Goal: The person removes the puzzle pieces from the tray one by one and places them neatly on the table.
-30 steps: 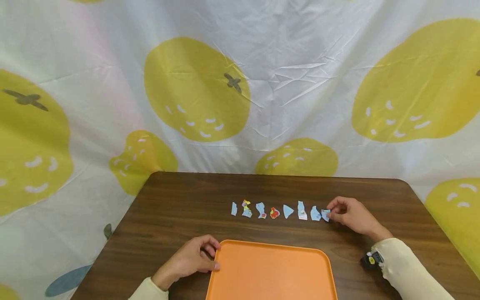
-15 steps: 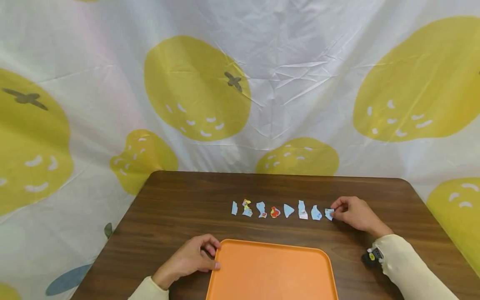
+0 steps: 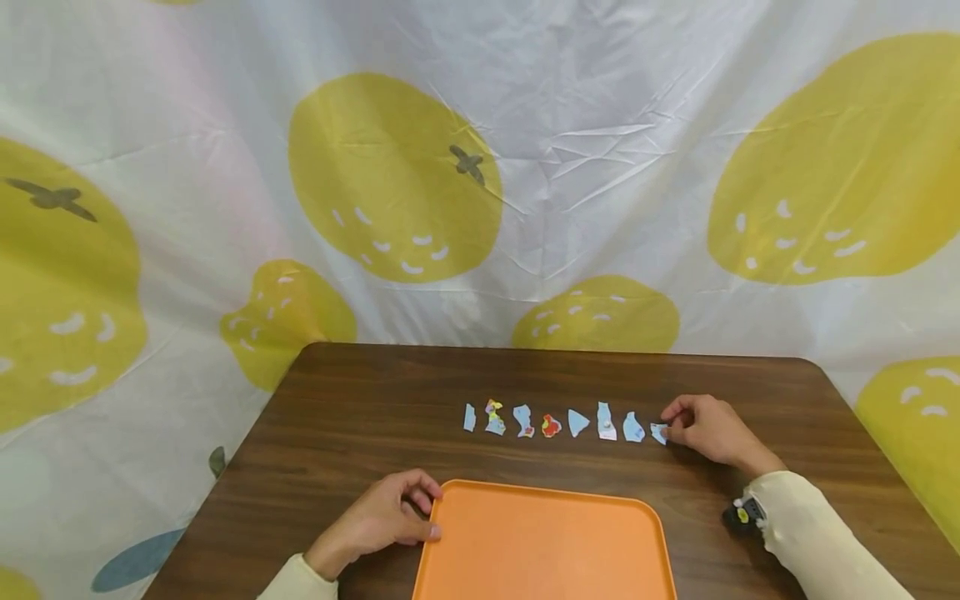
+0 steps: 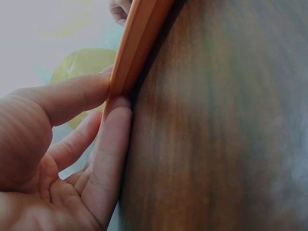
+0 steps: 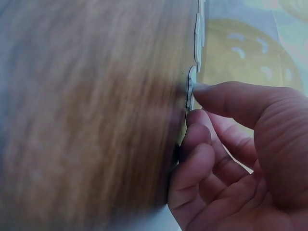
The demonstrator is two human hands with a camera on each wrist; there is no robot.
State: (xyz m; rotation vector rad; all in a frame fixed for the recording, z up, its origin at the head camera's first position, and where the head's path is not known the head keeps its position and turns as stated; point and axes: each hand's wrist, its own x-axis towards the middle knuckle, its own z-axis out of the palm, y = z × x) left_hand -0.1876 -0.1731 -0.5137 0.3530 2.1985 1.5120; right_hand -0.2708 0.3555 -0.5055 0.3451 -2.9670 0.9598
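A row of small irregular picture pieces, mostly light blue, lies across the dark wooden table. At its right end is a light-blue picture piece (image 3: 657,432), partly covered by the fingers of my right hand (image 3: 712,429). In the right wrist view the thumb (image 5: 231,101) presses on this thin piece (image 5: 191,87) and curled fingers meet its near edge. My left hand (image 3: 382,512) holds the orange tray (image 3: 540,491) at its far left corner. The left wrist view has the thumb on one side of the tray's rim (image 4: 139,45) and fingers on the other.
Other pieces in the row include a red one (image 3: 551,426), a blue triangle (image 3: 577,422) and a yellow-and-blue one (image 3: 494,417). Behind the table (image 3: 390,375) hangs a white cloth (image 3: 585,225) with yellow fruit prints. A black device (image 3: 742,514) sits at the right wrist.
My right hand has slid the end piece slightly right, opening a gap from its neighbour. Over the last half second it dipped slightly nearer. The left hand and tray stay still.
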